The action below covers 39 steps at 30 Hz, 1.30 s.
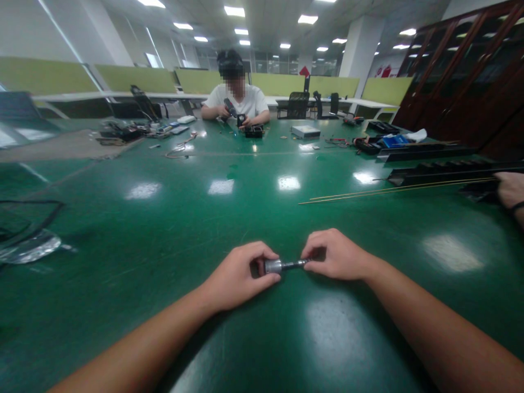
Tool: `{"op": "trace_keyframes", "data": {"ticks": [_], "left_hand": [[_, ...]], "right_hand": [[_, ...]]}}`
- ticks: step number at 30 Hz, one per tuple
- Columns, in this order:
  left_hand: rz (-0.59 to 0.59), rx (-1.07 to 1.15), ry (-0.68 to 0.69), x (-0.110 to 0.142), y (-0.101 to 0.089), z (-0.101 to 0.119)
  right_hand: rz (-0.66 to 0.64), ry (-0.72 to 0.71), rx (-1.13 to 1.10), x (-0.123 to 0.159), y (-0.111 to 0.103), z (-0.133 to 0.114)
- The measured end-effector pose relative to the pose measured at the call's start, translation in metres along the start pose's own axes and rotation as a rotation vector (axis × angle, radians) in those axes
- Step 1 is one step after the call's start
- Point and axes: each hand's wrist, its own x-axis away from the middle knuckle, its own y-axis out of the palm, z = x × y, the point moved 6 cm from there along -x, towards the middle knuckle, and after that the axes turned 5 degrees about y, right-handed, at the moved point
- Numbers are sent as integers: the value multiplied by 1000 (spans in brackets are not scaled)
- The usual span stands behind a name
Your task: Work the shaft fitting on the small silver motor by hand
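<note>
Both my hands rest on the green table (172, 229) near its front edge. My left hand (239, 275) is curled round the thick silver end of a small metal cylinder (275, 266). My right hand (338, 256) pinches the thin dark shaft that sticks out of that cylinder to the right. The piece lies level between the two hands, just above the table top. The part inside each fist is hidden.
A person in a white shirt (237, 101) sits at the far side, holding a tool over a small black box (254, 131). Thin brass rods (393, 189) and black trays (434, 174) lie at right, by another person's hand (511, 191). Cables (24, 215) and foil sit at left.
</note>
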Motion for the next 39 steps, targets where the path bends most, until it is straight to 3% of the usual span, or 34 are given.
{"op": "trace_keyframes", "data": {"ticks": [11, 23, 33, 39], "left_hand": [[0, 9, 3, 1, -1, 2], [16, 2, 2, 0, -2, 4], [81, -44, 18, 0, -1, 1], [93, -44, 41, 0, 2, 10]], "right_hand": [[-107, 167, -54, 4, -17, 25], [-177, 117, -73, 5, -5, 11], [-122, 21, -34, -2, 13, -11], [44, -59, -57, -10, 24, -19]]}}
